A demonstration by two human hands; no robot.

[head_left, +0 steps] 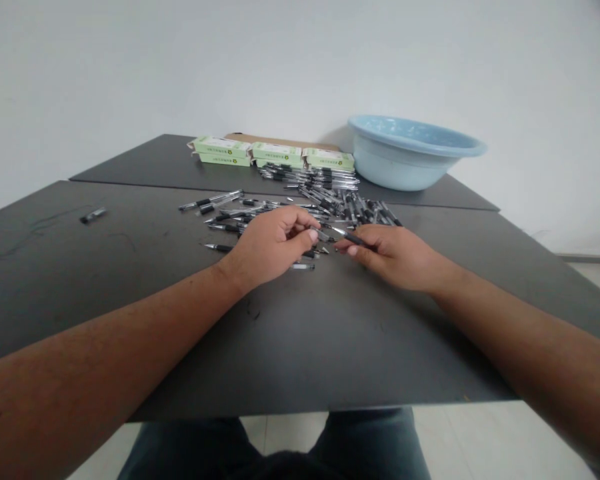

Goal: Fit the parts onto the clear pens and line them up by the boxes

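Observation:
My right hand (397, 257) grips a black-gripped pen (351, 237), its tip angled toward the left hand. Between the thumb and fingers of my left hand (273, 241) is a small clear piece that looks like a pen cap (323, 235); the fingers partly hide it. The pen tip and this cap are close together, and I cannot tell whether they touch. Loose pens (230, 215) lie beyond and under the left hand. A heap of pens (353, 205) spreads behind both hands. Another pen (217, 247) pokes out by the left wrist.
Green-and-white boxes (225, 152) stand stacked at the back of the dark table (300, 353), before a brown board (285, 141). A light blue basin (405, 163) sits at the back right. One small clear-and-black piece (94, 215) lies far left. A seam crosses the tabletop.

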